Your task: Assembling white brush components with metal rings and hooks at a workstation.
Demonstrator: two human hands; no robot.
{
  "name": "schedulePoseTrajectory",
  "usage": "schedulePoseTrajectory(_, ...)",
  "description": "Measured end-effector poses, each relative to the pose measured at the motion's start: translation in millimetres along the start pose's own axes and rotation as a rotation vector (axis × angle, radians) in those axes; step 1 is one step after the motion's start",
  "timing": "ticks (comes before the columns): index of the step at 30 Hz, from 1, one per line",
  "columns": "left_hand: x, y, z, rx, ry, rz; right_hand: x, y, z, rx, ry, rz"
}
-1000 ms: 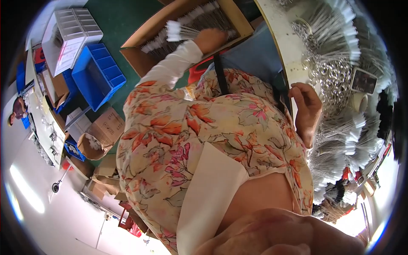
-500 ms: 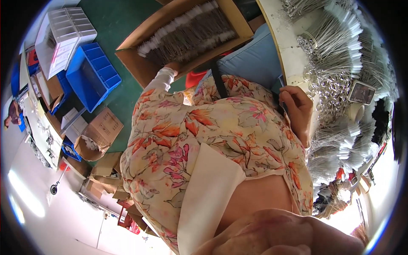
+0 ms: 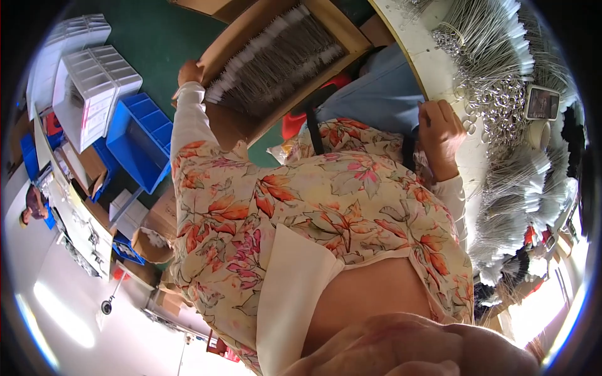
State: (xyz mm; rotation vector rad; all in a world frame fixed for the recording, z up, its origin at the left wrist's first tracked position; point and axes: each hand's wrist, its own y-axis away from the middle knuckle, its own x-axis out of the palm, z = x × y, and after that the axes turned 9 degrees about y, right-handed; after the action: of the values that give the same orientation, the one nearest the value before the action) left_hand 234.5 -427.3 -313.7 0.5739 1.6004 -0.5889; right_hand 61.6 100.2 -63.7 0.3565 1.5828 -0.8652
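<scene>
My left hand (image 3: 190, 73) gripped the box (image 3: 231, 128), likely stiff and heavy, by its rim; my right hand (image 3: 441, 135) curled, any contents unclear

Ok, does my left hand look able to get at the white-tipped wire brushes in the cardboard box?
Probably yes: the left hand is at the edge of the cardboard box, whose top is open, and nothing appears to cover the white-tipped wire brushes inside.

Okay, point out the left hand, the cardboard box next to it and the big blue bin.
Left hand (image 3: 191, 74), head view: middle of the hand.
Cardboard box (image 3: 343, 28), head view: inner wall on the right.
Big blue bin (image 3: 149, 119), head view: ribbed wall.
</scene>
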Motion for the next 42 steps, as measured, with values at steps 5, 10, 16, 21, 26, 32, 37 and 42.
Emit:
schedulePoseTrajectory(5, 34, 14, -16, -0.037, -0.210, 0.579, 10, 11, -26, -0.016, 0.110, -0.032)
schedulePoseTrajectory(10, 19, 20, -3, 0.177, -0.228, 0.532, 10, 11, -26, -0.012, 0.118, -0.026)
schedulePoseTrajectory(16, 14, 68, 37, 0.140, -0.396, 0.642, 10, 12, -34, -0.026, 0.096, -0.041)
schedulePoseTrajectory(21, -2, 106, 71, 0.035, -0.424, 0.736, 7, 19, -40, -0.027, 0.111, -0.011)
schedulePoseTrajectory(26, -5, 120, 122, -0.328, -0.270, 0.525, 8, 15, -38, -0.007, 0.092, -0.036)
schedulePoseTrajectory(32, 34, 205, 48, -0.160, -0.011, -0.130, 6, 14, -39, -0.002, 0.102, -0.034)
schedulePoseTrajectory(37, 75, 309, -45, -0.073, 0.442, 0.192, 20, 9, -30, -0.036, 0.002, 0.002)
schedulePoseTrajectory(42, 53, 299, -55, 0.121, 0.797, 0.164, 19, -1, -10, -0.035, -0.138, -0.035)
